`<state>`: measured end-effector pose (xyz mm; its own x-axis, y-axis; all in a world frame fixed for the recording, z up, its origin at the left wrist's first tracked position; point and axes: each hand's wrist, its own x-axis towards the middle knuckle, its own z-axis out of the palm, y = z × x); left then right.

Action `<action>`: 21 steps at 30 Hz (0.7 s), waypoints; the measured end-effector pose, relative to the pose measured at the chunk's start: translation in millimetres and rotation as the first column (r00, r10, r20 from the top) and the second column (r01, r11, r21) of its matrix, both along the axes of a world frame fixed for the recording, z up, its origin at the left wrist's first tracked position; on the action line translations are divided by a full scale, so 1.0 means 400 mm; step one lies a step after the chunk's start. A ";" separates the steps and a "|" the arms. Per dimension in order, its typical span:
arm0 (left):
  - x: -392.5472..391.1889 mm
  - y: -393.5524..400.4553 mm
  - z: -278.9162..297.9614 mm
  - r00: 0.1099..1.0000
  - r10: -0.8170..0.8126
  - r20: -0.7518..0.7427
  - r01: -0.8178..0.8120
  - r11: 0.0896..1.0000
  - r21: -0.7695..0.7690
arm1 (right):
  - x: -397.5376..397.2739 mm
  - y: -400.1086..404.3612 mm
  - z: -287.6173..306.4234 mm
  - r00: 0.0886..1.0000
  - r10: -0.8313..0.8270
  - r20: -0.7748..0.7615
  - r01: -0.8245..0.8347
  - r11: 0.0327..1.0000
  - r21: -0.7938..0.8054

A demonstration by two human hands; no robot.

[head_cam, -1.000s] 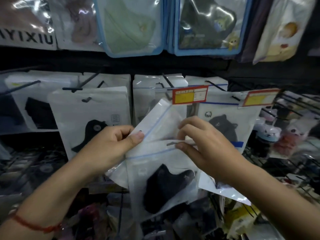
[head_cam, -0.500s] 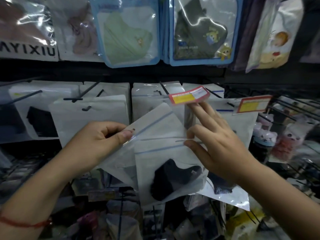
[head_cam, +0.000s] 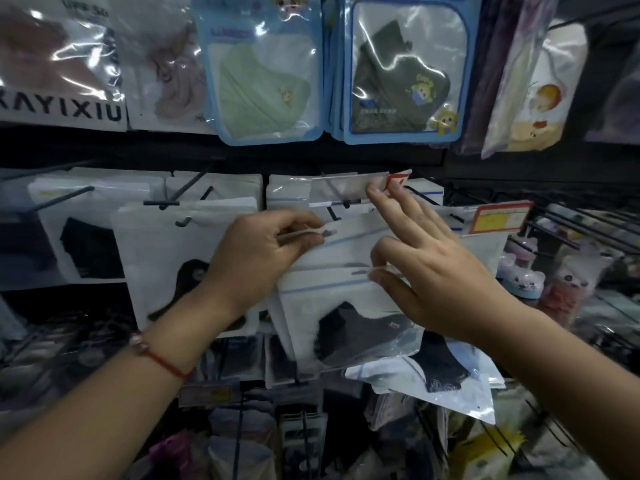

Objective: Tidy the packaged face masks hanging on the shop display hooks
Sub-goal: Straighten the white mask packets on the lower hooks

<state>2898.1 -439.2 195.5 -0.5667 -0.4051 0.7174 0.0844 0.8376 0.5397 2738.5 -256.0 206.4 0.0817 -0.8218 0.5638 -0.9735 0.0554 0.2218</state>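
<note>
Shop shelving fills the frame: a dark display wall (head_cam: 311,157) carries rows of metal hooks (head_cam: 62,199), with packaged face masks hanging in an upper row and a middle row and more goods crowded below. At centre, the left hand (head_cam: 256,261) pinches the top left edge of a clear zip bag holding a black mask (head_cam: 349,306), thumb and fingers closed on it, while the right hand (head_cam: 433,268) grips the bag's top right edge between thumb and forefinger, its other fingers (head_cam: 398,206) spread upward beside a red and white price tag (head_cam: 398,178). A red cord bracelet (head_cam: 162,362) circles the left wrist. Behind the bag hang white mask packs (head_cam: 166,244), partly covered by the left hand, and another clear pack (head_cam: 443,382) sticks out at lower centre right. The bottom of the frame is blurred and its goods cannot be made out; the bag's hang hole is hidden by motion blur. At upper left a white pack reads "AYIXIU" (head_cam: 62,112), cut off by the frame edge. Blue-bordered packs at upper centre hold a green mask (head_cam: 263,84) and a dark mask with a cartoon figure (head_cam: 398,77); their print is unreadable. An orange price label (head_cam: 498,216) sits at middle right.
</note>
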 end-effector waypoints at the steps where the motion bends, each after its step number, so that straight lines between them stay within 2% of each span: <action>1: -0.017 -0.006 -0.007 0.999 -0.004 -0.035 0.004 1.000 -0.007 | -0.002 0.000 0.001 1.000 -0.005 -0.007 0.005 1.000 0.001; 7: -0.083 -0.030 -0.030 0.990 0.010 -0.144 -0.001 0.998 0.066 | -0.014 0.011 0.000 0.999 -0.032 -0.019 0.033 0.999 0.014; 10: -0.101 -0.025 -0.028 0.987 0.017 -0.159 -0.012 0.999 0.031 | -0.017 0.017 -0.002 0.999 -0.038 -0.018 0.039 0.999 0.019; 17: -0.113 -0.010 -0.015 0.992 0.096 -0.084 -0.107 0.984 -0.142 | -0.010 0.011 -0.007 0.998 -0.028 -0.058 0.030 0.999 0.032; 21: -0.103 -0.012 -0.021 0.987 0.110 -0.113 -0.126 0.981 -0.145 | -0.010 0.011 -0.014 0.998 -0.023 -0.062 0.024 1.000 0.019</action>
<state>2857.0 -444.0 187.0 -0.4405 -0.3476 0.8278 0.0287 0.9161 0.3999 2734.3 -251.7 200.7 0.0968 -0.8346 0.5423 -0.9563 0.0731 0.2832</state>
